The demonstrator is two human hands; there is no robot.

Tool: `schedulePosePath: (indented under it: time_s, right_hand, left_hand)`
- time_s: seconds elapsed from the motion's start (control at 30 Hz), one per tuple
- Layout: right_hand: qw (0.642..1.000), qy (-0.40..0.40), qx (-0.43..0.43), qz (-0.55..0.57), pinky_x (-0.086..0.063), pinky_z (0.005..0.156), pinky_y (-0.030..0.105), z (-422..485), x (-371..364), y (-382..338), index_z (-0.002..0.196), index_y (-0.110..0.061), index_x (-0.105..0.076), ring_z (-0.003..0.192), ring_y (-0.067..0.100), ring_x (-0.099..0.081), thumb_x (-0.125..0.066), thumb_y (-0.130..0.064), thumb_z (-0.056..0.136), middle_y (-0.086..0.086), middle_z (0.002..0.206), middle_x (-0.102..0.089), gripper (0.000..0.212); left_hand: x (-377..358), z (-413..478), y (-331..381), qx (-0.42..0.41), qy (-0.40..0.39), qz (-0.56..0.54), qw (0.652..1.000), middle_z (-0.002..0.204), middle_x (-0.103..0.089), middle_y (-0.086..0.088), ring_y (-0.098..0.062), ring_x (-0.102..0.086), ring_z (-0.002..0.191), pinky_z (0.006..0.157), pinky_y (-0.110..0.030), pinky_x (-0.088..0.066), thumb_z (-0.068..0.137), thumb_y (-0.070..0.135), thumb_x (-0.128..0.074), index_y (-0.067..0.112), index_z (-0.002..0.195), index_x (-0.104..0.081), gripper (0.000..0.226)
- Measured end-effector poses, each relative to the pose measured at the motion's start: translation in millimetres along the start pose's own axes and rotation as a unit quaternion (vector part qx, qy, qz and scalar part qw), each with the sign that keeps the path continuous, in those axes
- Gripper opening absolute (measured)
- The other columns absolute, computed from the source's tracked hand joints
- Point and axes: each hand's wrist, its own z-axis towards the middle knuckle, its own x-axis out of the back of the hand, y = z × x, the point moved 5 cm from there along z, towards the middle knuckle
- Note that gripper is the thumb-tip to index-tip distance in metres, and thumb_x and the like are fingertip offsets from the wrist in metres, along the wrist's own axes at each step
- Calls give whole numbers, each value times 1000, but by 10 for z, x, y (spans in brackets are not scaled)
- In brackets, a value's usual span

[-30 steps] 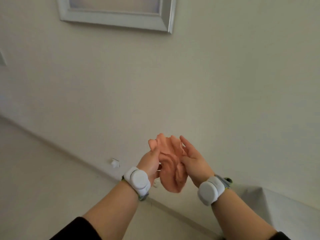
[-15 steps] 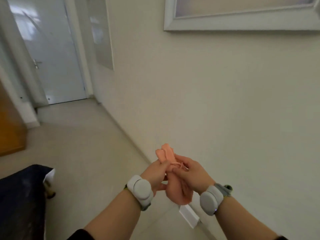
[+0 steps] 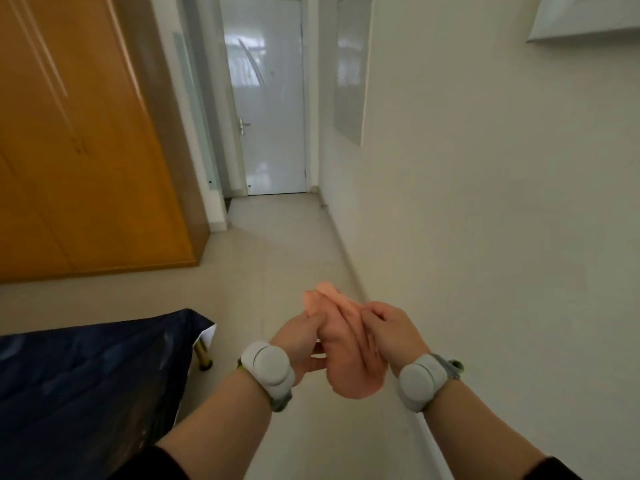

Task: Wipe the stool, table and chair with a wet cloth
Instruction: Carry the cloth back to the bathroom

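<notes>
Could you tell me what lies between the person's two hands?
The bunched peach cloth, gripped by the left hand and right hand from either side; the head view shows it.

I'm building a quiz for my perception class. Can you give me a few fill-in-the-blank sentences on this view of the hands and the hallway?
1. The cloth is bunched ____ the left hand and the right hand, which both grip it.
2. The white door far ahead is ____ (open or shut).
3. The orange wardrobe stands on the person's ____ side.
Missing words: between; shut; left.
</notes>
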Motion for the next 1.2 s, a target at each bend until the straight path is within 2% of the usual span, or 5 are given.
schedulePosePath:
  time_s: [0.2, 0.4, 0.73, 0.93, 1.2]
  right_hand:
    - [999, -21, 33, 6, -50, 81, 32, 1238, -597, -187, 98, -14, -70, 83, 16, -61, -51, -15, 94, 3, 92, -71, 20]
    - [997, -42, 54, -20, -45, 70, 21, 2840, -1139, -394, 95, -21, -67, 73, 4, -58, -51, -16, 94, -6, 84, -67, 17]
    - [1000, -18, 11, -7, -44, 62, 22, 4989, -943, -234, 99, -22, -67, 57, 0, -53, -52, -19, 94, -11, 72, -63, 16]
    - [998, -45, 30, 23, -45, 63, 22, 6616, -727, -135, 89, -32, -64, 49, -9, -54, -55, -20, 91, -11, 75, -65, 16]
    - [986, -149, 65, 38, -44, 57, 3, 8299, -977, -580, 106, -28, -61, 70, -13, -60, -58, -28, 91, -19, 90, -62, 15]
  left_hand:
    - [777, 925, 413, -16, 94, -41, 995, 95, -61, 5, -20, -60, 92, 65, -32, -52, 98, 31, -42, 30, 109, -51, 14]
    - [1393, 2399, 1013, -18, 93, -68, 993, 91, -61, 5, -18, -60, 88, 65, -32, -51, 96, 35, -46, 29, 106, -54, 14]
    - [1361, 4468, 1963, -17, 40, 2, 999, 98, -67, 2, -20, -63, 91, 62, -30, -52, 95, 36, -48, 27, 96, -60, 15]
    - [1238, 5923, 2554, -42, 71, -1, 997, 102, -66, 2, -21, -62, 94, 63, -33, -53, 96, 34, -48, 29, 102, -59, 13]
    - [1476, 7255, 3420, -53, 125, -25, 990, 107, -66, -5, -22, -62, 96, 65, -33, -53, 97, 25, -47, 22, 115, -57, 21]
